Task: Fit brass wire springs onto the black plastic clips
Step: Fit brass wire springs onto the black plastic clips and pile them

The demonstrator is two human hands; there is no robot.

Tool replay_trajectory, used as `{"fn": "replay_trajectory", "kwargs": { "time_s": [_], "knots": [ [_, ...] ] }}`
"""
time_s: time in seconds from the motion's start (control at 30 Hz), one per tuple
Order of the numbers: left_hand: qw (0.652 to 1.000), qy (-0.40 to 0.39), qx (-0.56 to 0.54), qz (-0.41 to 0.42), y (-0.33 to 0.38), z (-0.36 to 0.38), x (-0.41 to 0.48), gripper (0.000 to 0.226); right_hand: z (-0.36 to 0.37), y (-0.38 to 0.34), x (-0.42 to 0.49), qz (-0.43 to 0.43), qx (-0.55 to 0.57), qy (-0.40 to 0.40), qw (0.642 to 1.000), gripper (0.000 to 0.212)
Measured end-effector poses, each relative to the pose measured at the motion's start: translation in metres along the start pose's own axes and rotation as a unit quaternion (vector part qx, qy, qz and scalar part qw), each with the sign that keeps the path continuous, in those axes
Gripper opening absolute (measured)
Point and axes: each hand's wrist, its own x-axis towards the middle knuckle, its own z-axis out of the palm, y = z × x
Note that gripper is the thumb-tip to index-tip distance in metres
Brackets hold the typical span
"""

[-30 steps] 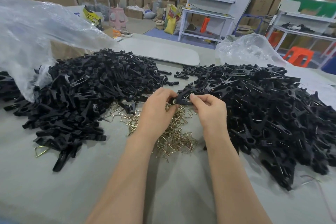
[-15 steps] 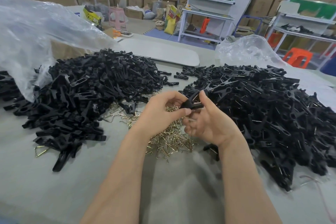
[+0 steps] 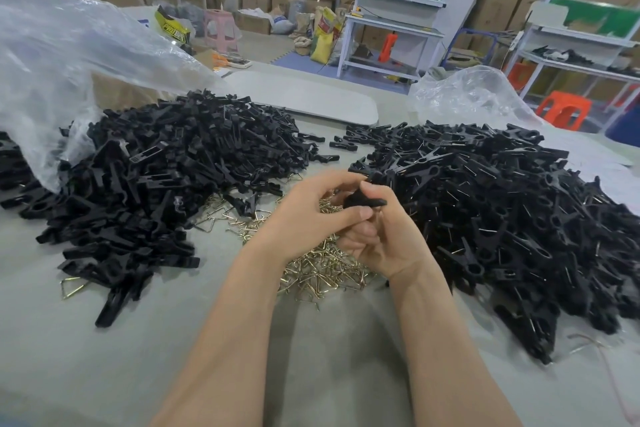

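Note:
One black plastic clip [image 3: 363, 201] is held between both hands above the table's middle. My left hand [image 3: 311, 215] pinches it with thumb and curled fingers from the left. My right hand [image 3: 388, 236], palm turned up, grips it from the right with its thumb on top. Under the hands lies a heap of brass wire springs [image 3: 322, 267]. A pile of black clip parts [image 3: 166, 177] spreads to the left. A second pile of black clips [image 3: 512, 218], many showing wire, fills the right. Whether a spring sits on the held clip is hidden.
A clear plastic bag [image 3: 69, 59] bulges over the left pile and another clear bag [image 3: 467, 94] lies behind the right pile. A flat white board [image 3: 304, 97] rests at the table's far edge. One loose spring [image 3: 72, 286] lies at front left. Shelving and cartons stand beyond.
My right hand has turned palm up and dropped slightly toward me, its fingers curling under the clip. My left hand stays on the clip, its thumb now pressing from below.

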Motion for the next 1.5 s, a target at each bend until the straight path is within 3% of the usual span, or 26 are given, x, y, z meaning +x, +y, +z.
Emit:
{"fn": "replay_trajectory", "kwargs": {
  "time_s": [0.1,0.17,0.2,0.27,0.33,0.4,0.47,0.5,0.53,0.57,0.63,0.73,0.8,0.87,0.97,1.0,1.03,1.13,1.2,1.27,1.33,1.5],
  "knots": [
    [1.0,0.009,-0.02,0.001,0.001,-0.002,0.0,0.032,-0.003,-0.005,-0.004,0.028,-0.017,-0.011,0.999,0.05],
    [1.0,0.009,0.012,-0.009,0.0,-0.001,-0.001,0.028,-0.004,-0.015,-0.01,0.06,-0.094,0.035,0.993,0.075],
    [0.999,0.005,0.048,-0.014,-0.001,-0.001,-0.001,0.028,-0.003,-0.019,-0.013,0.07,-0.16,0.073,0.982,0.078],
    [0.994,-0.007,0.106,-0.024,-0.005,0.002,0.0,0.035,0.002,-0.025,-0.014,0.06,-0.311,0.14,0.938,0.052],
    [0.994,0.01,0.103,-0.033,-0.007,0.004,0.002,0.049,0.01,-0.032,-0.009,-0.024,-0.365,0.207,0.907,0.026],
    [0.992,0.111,0.045,-0.04,-0.007,0.0,0.006,0.055,0.013,-0.051,-0.004,-0.185,-0.204,0.287,0.917,0.032],
    [0.95,0.303,-0.049,-0.064,-0.007,-0.009,0.007,0.042,0.017,-0.074,0.0,-0.301,0.044,0.264,0.915,0.054],
    [0.905,0.404,-0.105,-0.081,-0.009,-0.015,0.006,0.032,0.018,-0.079,0.006,-0.312,0.071,0.26,0.911,0.068],
    [0.853,0.486,-0.161,-0.103,-0.012,-0.02,0.005,0.023,0.023,-0.078,0.014,-0.285,0.013,0.281,0.916,0.073],
    [0.805,0.538,-0.214,-0.128,-0.015,-0.025,0.005,0.018,0.027,-0.069,0.024,-0.243,-0.113,0.318,0.91,0.07],
    [0.742,0.582,-0.287,-0.169,-0.02,-0.032,0.004,0.018,0.039,-0.039,0.047,-0.189,-0.388,0.334,0.838,0.051],
    [0.715,0.599,-0.309,-0.185,-0.022,-0.035,0.005,0.018,0.054,0.007,0.083,-0.159,-0.628,0.206,0.733,0.039],
    [0.715,0.599,-0.309,-0.184,-0.023,-0.035,0.006,0.018,0.058,0.028,0.103,-0.105,-0.732,0.158,0.654,0.045],
    [0.719,0.596,-0.306,-0.185,-0.024,-0.034,0.007,0.018,0.059,0.041,0.114,-0.071,-0.794,0.163,0.581,0.047],
    [0.73,0.593,-0.29,-0.175,-0.026,-0.033,0.008,0.02,0.06,0.048,0.118,-0.086,-0.816,0.186,0.541,0.036],
    [0.736,0.59,-0.285,-0.171,-0.027,-0.032,0.008,0.02,0.06,0.047,0.117,-0.101,-0.804,0.182,0.557,0.032],
    [0.742,0.585,-0.281,-0.169,-0.028,-0.031,0.009,0.02,0.06,0.045,0.116,-0.119,-0.772,0.185,0.596,0.029],
    [0.779,0.549,-0.249,-0.172,-0.028,-0.027,0.01,0.021,0.058,0.025,0.099,-0.147,-0.58,0.222,0.77,0.024],
    [0.835,0.477,-0.218,-0.168,-0.027,-0.023,0.012,0.02,0.053,0.01,0.081,-0.162,-0.469,0.226,0.838,0.023],
    [0.901,0.353,-0.187,-0.169,-0.022,-0.015,0.012,0.018,0.045,0.001,0.063,-0.175,-0.4,0.229,0.87,0.02],
    [0.941,0.251,-0.16,-0.162,-0.018,-0.006,0.012,0.022,0.039,-0.002,0.047,-0.197,-0.357,0.238,0.881,0.015],
    [0.97,0.175,-0.127,-0.115,-0.014,0.002,0.008,0.016,0.024,0.002,0.023,-0.245,-0.339,0.26,0.87,0.029]
  ]
}}
